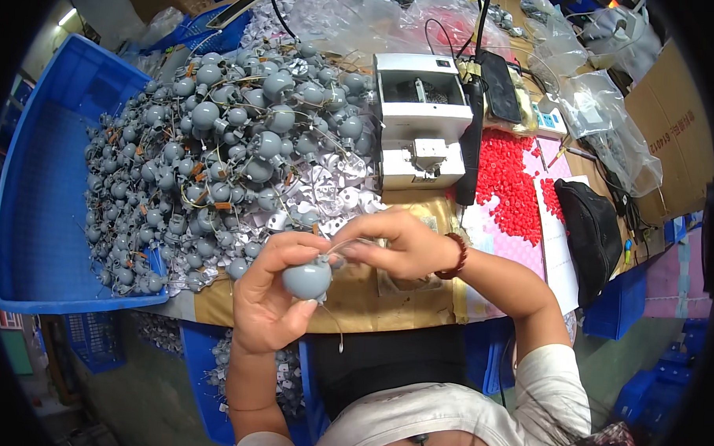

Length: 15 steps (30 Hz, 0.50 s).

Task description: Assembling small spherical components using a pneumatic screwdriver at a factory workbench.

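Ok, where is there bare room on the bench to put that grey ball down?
The tan bench strip right under the hands, between the grey parts heap and the red bead pile, shows bare surface. The blue bin has open floor on its left side. It is crowded around the white machine and plastic bags.

Brown cardboard box (675, 132), right edge, printed flap. Clear plastic bags (612, 130), crumpled, top right beside the box. Flat black phone (499, 85), dark screen, right of white machine (420, 107).
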Each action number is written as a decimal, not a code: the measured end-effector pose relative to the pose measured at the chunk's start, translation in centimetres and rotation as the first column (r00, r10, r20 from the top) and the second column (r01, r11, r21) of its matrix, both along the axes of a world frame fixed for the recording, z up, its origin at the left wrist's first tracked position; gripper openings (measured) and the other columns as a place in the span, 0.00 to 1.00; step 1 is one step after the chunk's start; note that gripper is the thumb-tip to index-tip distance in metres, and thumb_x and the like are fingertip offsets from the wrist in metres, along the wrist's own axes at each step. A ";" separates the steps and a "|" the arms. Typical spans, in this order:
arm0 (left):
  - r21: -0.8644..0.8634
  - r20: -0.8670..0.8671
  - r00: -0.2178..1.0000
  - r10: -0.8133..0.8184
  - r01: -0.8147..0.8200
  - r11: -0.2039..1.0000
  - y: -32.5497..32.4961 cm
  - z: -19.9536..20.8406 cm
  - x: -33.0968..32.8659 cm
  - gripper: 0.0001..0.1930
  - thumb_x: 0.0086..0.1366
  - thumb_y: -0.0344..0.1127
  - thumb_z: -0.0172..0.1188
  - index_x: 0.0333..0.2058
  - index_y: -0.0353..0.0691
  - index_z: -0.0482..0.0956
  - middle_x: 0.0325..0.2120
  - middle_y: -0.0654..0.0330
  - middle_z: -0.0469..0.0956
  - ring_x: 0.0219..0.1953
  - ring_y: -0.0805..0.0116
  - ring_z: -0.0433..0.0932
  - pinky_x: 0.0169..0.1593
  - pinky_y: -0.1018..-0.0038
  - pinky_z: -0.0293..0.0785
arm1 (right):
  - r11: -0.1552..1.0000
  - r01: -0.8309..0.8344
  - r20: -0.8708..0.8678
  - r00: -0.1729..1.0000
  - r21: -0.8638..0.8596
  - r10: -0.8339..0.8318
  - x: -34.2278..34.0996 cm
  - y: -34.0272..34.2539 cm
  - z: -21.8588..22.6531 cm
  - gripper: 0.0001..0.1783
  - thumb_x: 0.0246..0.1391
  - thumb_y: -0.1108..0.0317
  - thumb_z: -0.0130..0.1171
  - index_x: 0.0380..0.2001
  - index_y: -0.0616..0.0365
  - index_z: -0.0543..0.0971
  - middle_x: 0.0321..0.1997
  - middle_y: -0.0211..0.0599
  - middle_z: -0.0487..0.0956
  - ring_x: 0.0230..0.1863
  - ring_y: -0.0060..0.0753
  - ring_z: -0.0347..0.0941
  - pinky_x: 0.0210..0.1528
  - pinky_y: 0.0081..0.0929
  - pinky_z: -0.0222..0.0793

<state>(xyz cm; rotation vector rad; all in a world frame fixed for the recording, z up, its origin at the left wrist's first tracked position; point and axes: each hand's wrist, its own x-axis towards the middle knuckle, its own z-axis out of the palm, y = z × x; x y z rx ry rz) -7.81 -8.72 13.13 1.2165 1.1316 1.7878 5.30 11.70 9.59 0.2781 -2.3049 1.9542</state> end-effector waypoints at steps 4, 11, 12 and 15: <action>-0.073 0.015 1.000 0.015 -0.013 0.997 1.0 -2.2 1.0 0.24 0.55 0.15 0.55 0.52 0.34 0.74 0.54 0.50 0.71 0.54 0.63 0.74 0.60 0.67 0.70 | 0.920 0.113 0.163 0.985 -0.375 -0.054 3.5 1.6 -0.2 0.19 0.64 0.72 0.63 0.57 0.61 0.78 0.43 0.31 0.84 0.46 0.20 0.78 0.47 0.21 0.75; -0.297 0.048 0.999 0.023 -0.008 0.955 2.0 -10.3 5.1 0.18 0.60 0.19 0.61 0.49 0.37 0.74 0.49 0.56 0.73 0.50 0.71 0.73 0.54 0.73 0.71 | 0.985 0.150 0.357 0.919 0.080 -0.169 8.7 4.6 -2.1 0.18 0.62 0.71 0.66 0.54 0.62 0.81 0.46 0.33 0.86 0.45 0.19 0.80 0.49 0.23 0.75; -0.355 0.132 0.990 0.043 0.007 0.935 2.0 -11.6 6.0 0.17 0.61 0.20 0.62 0.48 0.37 0.74 0.48 0.57 0.74 0.48 0.73 0.73 0.53 0.74 0.72 | 0.985 0.158 0.404 0.898 0.074 -0.175 9.3 4.3 -2.1 0.17 0.61 0.72 0.66 0.53 0.62 0.82 0.46 0.33 0.86 0.45 0.20 0.80 0.49 0.24 0.75; -0.484 0.163 0.984 0.069 0.019 0.875 1.5 -13.8 7.8 0.14 0.63 0.22 0.63 0.47 0.37 0.74 0.46 0.58 0.75 0.47 0.74 0.75 0.50 0.75 0.73 | 0.960 0.227 0.345 0.898 0.166 -0.272 10.0 3.4 -4.0 0.15 0.58 0.75 0.67 0.49 0.62 0.84 0.43 0.39 0.87 0.42 0.27 0.83 0.45 0.27 0.78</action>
